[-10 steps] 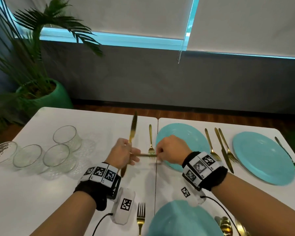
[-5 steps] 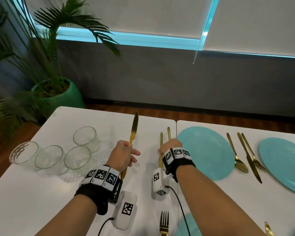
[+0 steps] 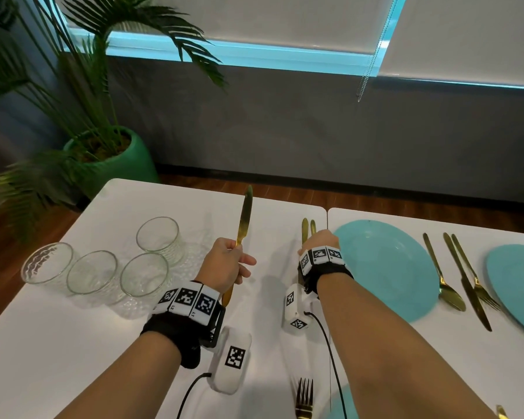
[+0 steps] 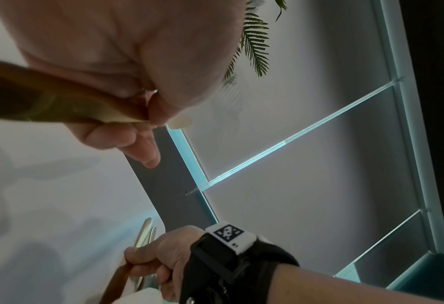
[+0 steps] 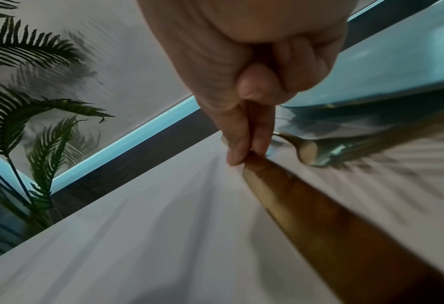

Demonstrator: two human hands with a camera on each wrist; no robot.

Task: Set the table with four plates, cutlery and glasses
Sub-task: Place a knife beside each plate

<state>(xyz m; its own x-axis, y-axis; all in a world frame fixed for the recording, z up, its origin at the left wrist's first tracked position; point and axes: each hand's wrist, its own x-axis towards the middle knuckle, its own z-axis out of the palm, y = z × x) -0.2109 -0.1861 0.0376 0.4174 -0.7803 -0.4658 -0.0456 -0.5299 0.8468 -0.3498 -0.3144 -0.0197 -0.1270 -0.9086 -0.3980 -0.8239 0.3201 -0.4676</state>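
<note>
Two hands at work over a white desk (image 3: 73,343). Left hand (image 3: 224,264) raised above the desk, fingers (image 4: 137,144) curled round the handle of a gold knife (image 3: 245,219), blade pointing up and away toward the wall. Right hand (image 3: 319,241) low at the desk just left of a blue plate (image 3: 384,267), fingers (image 5: 244,131) pinching a gold handle (image 5: 319,216) against the surface; two gold handle tips (image 3: 308,226) showing side by side beyond the knuckles, likely a spoon and fork, though blurred and partly hidden by the hand. Spoon bowl (image 5: 309,152) seen close by in the right wrist view, beside the plate's edge.

Four clear glasses (image 3: 142,273) grouped at the left of the desk, well apart from the plates, all upright. Further right, past the blue plate, a spoon (image 3: 445,285), knife (image 3: 466,282) and fork (image 3: 478,282) laid in a row, then a second blue plate (image 3: 518,282) cut off by the frame. Near edge: a fork (image 3: 304,397) lying with tines away, beside the rim of another blue plate (image 3: 341,403). Another gold tip (image 3: 501,412) at the bottom right corner, too little visible to name.

Potted palm (image 3: 103,116) in a green pot on the floor left of the desk; window blinds (image 3: 254,19) above a grey wall behind.
</note>
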